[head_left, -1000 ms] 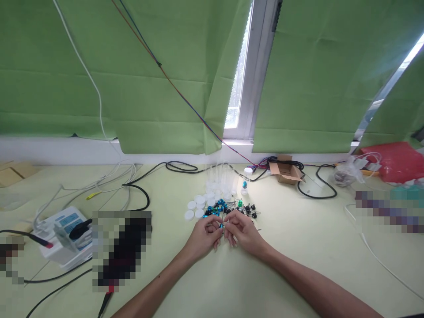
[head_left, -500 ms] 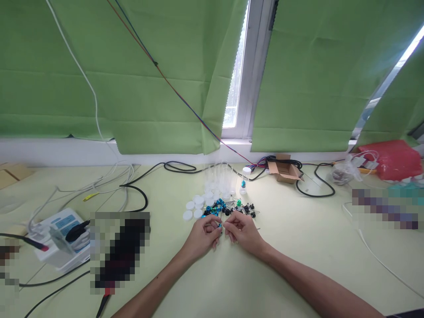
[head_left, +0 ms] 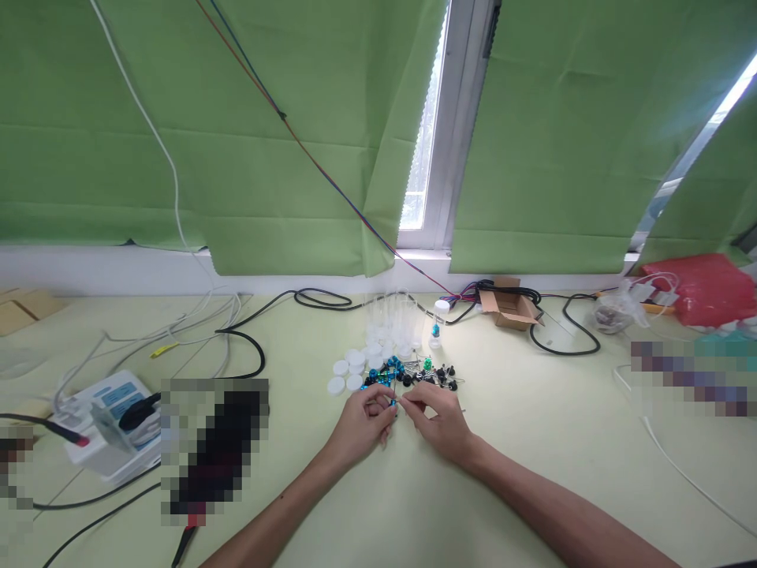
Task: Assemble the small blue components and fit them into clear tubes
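Note:
Between the thumb and fingers of my left hand [head_left: 359,420] is a small blue part with a thin metal pin [head_left: 393,402], the pin standing up. My right hand [head_left: 438,414] is pinched closed just to the right of it, fingertips almost touching the part; whatever is between them is too small to make out. Just beyond my hands lie several blue parts [head_left: 378,377], a green one [head_left: 426,364] and several black-headed pieces [head_left: 450,382] with metal pins. White round caps [head_left: 337,385] lie to the left of this pile.
Several clear tubes [head_left: 387,319] stand behind the pile, beside a white-capped tube [head_left: 436,331] with blue parts inside. An open cardboard box [head_left: 512,315] and black cables [head_left: 322,298] sit along the wall. A white power strip [head_left: 112,418] is at left, a red bag [head_left: 698,288] at right.
My right hand's fingers have drawn into a tighter pinch beside the blue part. My left hand keeps its hold, and the view has shifted slightly.

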A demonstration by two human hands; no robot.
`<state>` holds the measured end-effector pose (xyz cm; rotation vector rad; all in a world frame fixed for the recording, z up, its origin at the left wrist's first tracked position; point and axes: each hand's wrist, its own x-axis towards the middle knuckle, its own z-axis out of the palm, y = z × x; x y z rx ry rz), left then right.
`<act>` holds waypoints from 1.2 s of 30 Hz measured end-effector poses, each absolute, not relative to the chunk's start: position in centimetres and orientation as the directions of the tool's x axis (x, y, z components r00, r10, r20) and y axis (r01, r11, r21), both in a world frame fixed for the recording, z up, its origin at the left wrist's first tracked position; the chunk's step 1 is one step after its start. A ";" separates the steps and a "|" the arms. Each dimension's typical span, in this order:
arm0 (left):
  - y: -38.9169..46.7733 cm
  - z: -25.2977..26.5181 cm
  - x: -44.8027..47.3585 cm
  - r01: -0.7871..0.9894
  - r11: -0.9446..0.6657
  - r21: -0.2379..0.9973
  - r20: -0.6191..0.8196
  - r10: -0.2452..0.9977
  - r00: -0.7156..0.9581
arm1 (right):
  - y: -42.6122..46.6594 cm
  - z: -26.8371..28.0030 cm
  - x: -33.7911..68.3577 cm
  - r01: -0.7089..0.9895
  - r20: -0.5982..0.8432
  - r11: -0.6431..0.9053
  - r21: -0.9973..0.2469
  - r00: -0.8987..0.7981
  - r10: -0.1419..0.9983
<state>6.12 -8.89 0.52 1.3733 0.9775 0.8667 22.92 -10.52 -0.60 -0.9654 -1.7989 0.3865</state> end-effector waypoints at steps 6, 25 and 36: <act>-8.8 0.3 6.0 0.061 0.019 0.998 -0.041 0.922 0.385 | -10.7 -0.7 22.9 0.353 0.603 0.622 -0.698 -0.178 0.778; -8.4 -0.6 5.9 0.053 -0.003 0.999 -0.015 0.944 0.330 | -10.6 -0.8 22.7 0.226 0.588 0.589 -0.776 -0.076 0.805; -8.6 -0.1 6.0 0.077 -0.041 0.996 0.023 0.975 0.221 | -10.7 -0.4 22.6 0.264 0.596 0.593 -0.761 -0.077 0.799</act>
